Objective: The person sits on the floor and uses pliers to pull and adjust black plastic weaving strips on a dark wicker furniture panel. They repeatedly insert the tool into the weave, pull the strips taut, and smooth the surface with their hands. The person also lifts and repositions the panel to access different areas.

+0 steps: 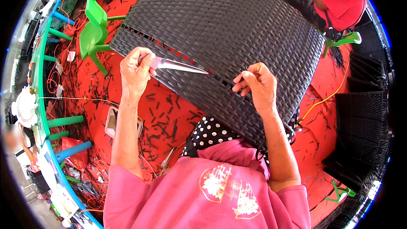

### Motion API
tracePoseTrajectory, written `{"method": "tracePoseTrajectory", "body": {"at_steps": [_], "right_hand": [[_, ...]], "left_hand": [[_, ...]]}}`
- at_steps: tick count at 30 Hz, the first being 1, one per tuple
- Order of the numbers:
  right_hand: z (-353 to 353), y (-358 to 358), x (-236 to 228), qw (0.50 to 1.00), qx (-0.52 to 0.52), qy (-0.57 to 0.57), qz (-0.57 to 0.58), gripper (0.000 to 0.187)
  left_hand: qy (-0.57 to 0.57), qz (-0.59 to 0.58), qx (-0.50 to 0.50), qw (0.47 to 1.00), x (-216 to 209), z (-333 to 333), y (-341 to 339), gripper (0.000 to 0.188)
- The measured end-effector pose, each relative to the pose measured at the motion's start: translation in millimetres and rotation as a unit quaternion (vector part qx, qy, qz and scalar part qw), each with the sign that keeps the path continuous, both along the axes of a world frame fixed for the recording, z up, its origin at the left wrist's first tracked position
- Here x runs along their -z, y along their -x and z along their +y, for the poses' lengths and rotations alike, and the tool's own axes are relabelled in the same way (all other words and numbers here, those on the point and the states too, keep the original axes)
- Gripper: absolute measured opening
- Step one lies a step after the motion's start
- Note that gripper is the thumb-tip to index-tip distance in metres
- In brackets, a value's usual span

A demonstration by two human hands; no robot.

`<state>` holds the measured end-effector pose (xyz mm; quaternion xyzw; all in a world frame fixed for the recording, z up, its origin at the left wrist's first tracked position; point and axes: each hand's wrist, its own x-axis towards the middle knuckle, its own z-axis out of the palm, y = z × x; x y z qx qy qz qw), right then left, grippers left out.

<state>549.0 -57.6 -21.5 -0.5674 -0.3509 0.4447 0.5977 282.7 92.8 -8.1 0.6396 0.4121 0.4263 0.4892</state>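
My left hand (136, 68) is closed round the handle end of a pointed silver metal tool (180, 66). Its long tapered blade points right, just above the woven panel. My right hand (259, 85) hovers over the panel beyond the tip, fingers loosely curled and apart, with nothing visible in them. The large woven panel (212, 21), made of flat black plastic strips, slopes in front of me and reaches down to my lap. A row of gaps crosses its weave diagonally, passing under the tool tip, and red shows through.
Black strip scraps (163, 114) litter the red floor. At the left stand a green chair (94, 32) and a white fan (26, 107). A person in a red top (342, 4) sits at the far right. Black woven pieces (360, 131) are stacked along the right side.
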Motion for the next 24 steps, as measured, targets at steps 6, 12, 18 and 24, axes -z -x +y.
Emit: {"method": "tracePoseTrajectory", "body": {"at_steps": [6,12,18,24], "right_hand": [[1,-1,12,0.994,0.037,-0.035,0.096,0.013],[3,-5,18,0.991,0.028,-0.005,0.128,0.013],[9,4,19,0.987,0.049,0.02,0.154,0.014],[16,4,15,0.997,0.048,0.06,0.01,0.009]], "left_hand": [[-0.001,0.039,0.031,0.999,1,13,-14,0.007],[0.126,0.056,0.063,0.988,17,38,-24,0.011],[0.227,0.017,0.079,0.971,55,55,-29,0.011],[0.234,0.025,0.072,0.969,60,58,-31,0.012]]}}
